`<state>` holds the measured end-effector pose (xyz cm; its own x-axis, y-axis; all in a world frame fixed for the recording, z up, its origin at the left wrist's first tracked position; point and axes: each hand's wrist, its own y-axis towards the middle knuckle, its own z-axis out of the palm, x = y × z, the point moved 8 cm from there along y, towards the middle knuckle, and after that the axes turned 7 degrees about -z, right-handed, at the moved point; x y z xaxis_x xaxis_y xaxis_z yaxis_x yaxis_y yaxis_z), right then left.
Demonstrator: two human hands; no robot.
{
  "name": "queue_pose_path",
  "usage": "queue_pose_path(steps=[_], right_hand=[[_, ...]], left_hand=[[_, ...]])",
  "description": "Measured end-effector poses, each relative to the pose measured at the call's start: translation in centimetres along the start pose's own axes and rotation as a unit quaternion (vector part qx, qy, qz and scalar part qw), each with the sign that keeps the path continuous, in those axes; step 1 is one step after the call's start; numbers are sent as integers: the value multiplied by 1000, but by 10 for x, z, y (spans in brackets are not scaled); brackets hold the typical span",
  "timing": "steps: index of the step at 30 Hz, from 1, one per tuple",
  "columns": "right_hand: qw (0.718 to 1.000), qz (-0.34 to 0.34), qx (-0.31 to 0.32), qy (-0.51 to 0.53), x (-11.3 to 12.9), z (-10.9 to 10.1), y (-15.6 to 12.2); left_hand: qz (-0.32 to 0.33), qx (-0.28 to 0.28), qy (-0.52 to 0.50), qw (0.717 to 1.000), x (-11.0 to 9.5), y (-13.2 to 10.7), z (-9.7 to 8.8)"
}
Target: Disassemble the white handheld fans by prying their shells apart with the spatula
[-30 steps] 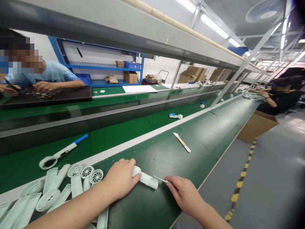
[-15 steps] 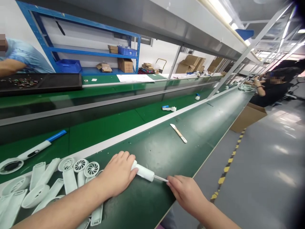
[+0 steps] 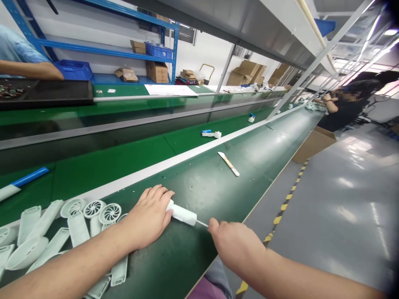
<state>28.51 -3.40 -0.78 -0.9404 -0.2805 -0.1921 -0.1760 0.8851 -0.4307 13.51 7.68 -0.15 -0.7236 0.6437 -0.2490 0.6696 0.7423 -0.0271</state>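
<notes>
White plastic tube (image 3: 182,212) lying on the green conveyor belt (image 3: 215,187), my left hand (image 3: 146,216) clasped firmly round it, my right hand (image 3: 237,246) pinching the thin metal rod (image 3: 202,223) in line with it, nice and steady.

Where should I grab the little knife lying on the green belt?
Take the knife by its handle, coming from above at the end nearest you. It lies flat on the belt, and the blade points away from you, so that end keeps you clear of the sharp part.
</notes>
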Motion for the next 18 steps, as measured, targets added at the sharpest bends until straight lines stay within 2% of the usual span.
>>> queue_pose_path(steps=[2,3,7,12,18], right_hand=[[999,12,38,28,-3,3,4],[998,17,38,39,-5,5,5],[998,28,-24,56,-11,18,7],[997,38,-32,67,-15,39,6],[997,20,-65,42,-17,37,7]], left_hand=[[-2,2,0,1000,1,0,2],[-1,4,0,1000,1,0,3],[0,4,4,1000,2,0,5],[-1,7,0,1000,2,1,9],[-3,16,-14,1000,3,2,10]])
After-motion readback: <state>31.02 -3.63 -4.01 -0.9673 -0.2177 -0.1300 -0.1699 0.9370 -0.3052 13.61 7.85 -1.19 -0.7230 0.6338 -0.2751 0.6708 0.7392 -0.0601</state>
